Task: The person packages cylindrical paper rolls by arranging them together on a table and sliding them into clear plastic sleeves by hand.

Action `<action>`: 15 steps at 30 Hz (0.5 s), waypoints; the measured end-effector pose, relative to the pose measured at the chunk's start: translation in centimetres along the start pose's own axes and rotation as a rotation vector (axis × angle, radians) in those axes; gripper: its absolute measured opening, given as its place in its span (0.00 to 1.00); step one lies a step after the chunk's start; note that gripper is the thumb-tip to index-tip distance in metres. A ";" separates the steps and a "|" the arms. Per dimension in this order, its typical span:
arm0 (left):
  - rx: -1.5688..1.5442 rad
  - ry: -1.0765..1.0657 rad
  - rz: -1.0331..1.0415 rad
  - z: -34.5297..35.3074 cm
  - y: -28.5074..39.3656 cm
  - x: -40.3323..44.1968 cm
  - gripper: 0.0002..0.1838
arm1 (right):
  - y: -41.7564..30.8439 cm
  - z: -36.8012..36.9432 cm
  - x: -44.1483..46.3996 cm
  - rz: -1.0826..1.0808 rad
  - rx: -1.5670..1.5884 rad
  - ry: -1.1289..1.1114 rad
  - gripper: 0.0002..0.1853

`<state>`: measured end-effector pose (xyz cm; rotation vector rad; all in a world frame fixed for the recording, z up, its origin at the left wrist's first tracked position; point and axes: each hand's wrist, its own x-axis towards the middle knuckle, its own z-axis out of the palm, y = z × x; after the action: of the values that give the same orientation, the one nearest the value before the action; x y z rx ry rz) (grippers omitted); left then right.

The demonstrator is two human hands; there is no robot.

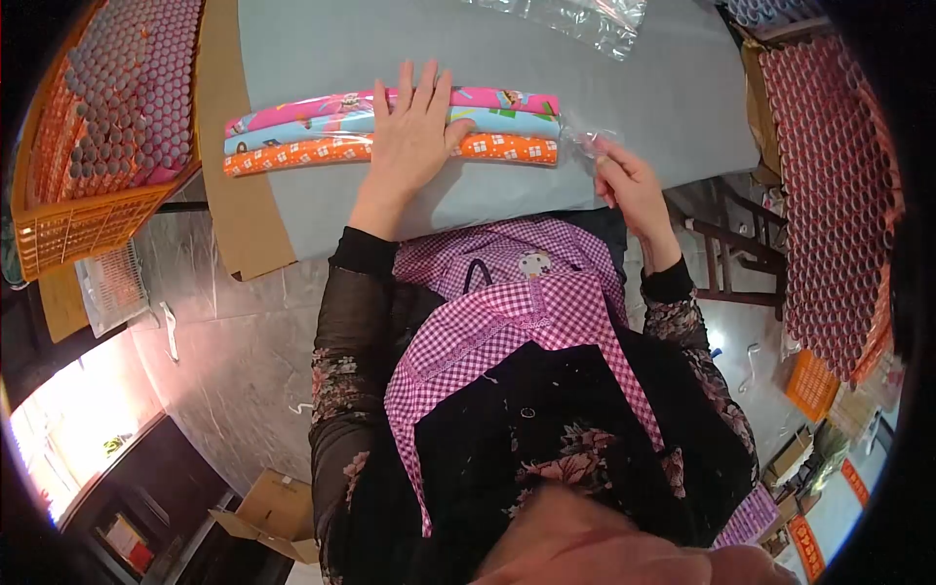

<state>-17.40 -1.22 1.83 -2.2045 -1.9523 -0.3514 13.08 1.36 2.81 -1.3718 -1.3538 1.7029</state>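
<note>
Three patterned rolls of what looks like wrapping paper lie side by side across the table: a pink roll [302, 110], a light blue roll [283, 134] and an orange roll [283, 156] with white squares. Shiny clear plastic covers them, and the loose end of this plastic bag [582, 136] sticks out on the right. My left hand [414, 136] rests flat across the middle of the rolls, fingers stretched upward and thumb out. At the right, my right hand [632, 190] pinches the bag's loose end, its fingers partly hidden.
Clear plastic bags [590, 21] lie at the table's far edge. An orange crate [88, 229] packed with rolls stands on the left, and stacked rolls [838, 205] rise on the right. Cardboard [239, 210] edges the grey tabletop [663, 107]. A cardboard box [273, 507] sits below left.
</note>
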 end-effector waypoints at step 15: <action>-0.020 0.022 0.010 0.1 -0.1 -0.2 0.35 | -1.5 -0.3 1.4 -0.175 0.156 -0.098 0.05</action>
<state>-17.50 -1.34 1.66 -2.2122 -1.9338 -0.3940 12.65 3.17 3.67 -1.0645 -1.3221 1.7354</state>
